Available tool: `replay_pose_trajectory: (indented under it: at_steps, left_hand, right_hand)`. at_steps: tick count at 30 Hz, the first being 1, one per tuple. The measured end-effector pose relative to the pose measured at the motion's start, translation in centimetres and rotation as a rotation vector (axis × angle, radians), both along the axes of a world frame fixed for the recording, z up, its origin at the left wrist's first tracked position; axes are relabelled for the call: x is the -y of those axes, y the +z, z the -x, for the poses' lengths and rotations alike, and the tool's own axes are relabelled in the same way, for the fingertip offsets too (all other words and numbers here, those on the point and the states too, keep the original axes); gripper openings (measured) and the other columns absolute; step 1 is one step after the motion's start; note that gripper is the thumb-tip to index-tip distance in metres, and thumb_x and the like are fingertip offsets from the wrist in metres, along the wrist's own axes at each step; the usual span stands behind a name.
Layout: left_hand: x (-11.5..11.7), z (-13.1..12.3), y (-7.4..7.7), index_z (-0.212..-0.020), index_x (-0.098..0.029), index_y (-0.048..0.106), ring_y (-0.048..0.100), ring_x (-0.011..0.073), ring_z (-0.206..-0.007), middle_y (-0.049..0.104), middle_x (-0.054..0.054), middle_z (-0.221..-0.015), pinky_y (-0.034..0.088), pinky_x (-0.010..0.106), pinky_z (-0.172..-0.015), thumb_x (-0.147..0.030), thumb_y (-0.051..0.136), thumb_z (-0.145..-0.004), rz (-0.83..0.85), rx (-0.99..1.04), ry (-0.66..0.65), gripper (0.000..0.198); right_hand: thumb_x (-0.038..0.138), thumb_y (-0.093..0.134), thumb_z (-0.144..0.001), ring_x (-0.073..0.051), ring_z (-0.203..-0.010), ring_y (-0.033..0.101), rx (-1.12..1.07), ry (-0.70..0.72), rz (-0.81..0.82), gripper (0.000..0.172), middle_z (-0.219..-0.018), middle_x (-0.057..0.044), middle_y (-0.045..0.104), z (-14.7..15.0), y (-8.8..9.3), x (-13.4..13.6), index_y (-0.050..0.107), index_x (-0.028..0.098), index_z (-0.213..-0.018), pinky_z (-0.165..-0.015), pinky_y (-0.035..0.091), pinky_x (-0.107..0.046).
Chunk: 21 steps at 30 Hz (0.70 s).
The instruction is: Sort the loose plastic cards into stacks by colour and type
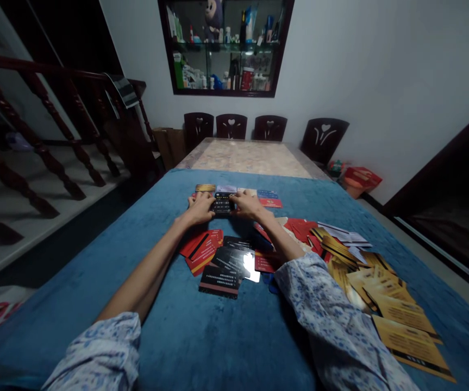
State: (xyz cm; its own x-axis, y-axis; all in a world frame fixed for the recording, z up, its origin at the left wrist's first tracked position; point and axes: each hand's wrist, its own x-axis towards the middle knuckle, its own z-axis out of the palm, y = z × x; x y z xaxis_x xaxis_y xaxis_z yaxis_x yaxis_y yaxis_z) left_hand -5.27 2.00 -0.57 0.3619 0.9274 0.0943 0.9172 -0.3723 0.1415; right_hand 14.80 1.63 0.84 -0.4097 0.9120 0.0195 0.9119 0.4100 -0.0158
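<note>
Where both arms reach forward across the blue cloth (185, 336), the left hand (199, 209) and the right hand (248, 205) meet at the far middle of it, one on each side of a black card stack (223, 205). Both hands have their fingers curled in against the stack's short edges and pinch it between them as it lies flat on the cloth. Whether it is one card or several cannot be told. Just beyond the hands runs a row of cards: a gold card (205, 188), a pale card (226, 189), a beige card (247, 191), a blue card (267, 193), and a red card (271, 203) just below the blue one. Between the forearms, nearer the person, lie loose red cards (201, 247) and glossy black cards (226, 267), overlapping, one of them catching a glare. To the right of the right forearm lie more red cards (301, 227), a few white cards (350, 237) and a long spread of gold cards (385, 298) trailing toward the near right corner. Beyond the cloth shows bare marble tabletop (250, 157), then four dark chairs (231, 126) against the wall under a glass-fronted wall cabinet (224, 49). A wooden banister (55, 108) stands at the left.
</note>
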Motion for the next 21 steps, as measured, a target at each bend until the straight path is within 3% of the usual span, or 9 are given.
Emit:
replay_pose_trajectory:
  at_steps: [10, 21]
  left_hand:
    - [-1.9, 0.0, -1.4, -0.124, -0.025, 0.067, 0.043, 0.0406, -0.128, 0.058, 0.013, -0.133, 0.039, 0.059, -0.099, -0.025, 0.063, -0.08, -0.015, -0.017, -0.044, 0.044]
    - [-2.2, 0.0, -1.8, -0.137, -0.023, 0.059, 0.041, 0.0425, -0.133, 0.057, 0.016, -0.139, 0.035, 0.065, -0.103, -0.024, 0.06, -0.082, 0.038, 0.0, -0.052, 0.054]
  right_hand:
    - [0.039, 0.062, -0.091, -0.036, -0.13, 0.045, 0.006, 0.001, 0.013, 0.047, -0.143, -0.013, 0.056, -0.2, -1.1, -0.5, 0.061, 0.023, -0.135, -0.096, 0.047, -0.049]
    - [0.036, 0.062, -0.09, -0.037, -0.131, 0.043, -0.019, -0.025, 0.041, 0.051, -0.142, -0.014, 0.058, -0.1, -1.7, -1.1, 0.056, 0.022, -0.139, -0.098, 0.045, -0.051]
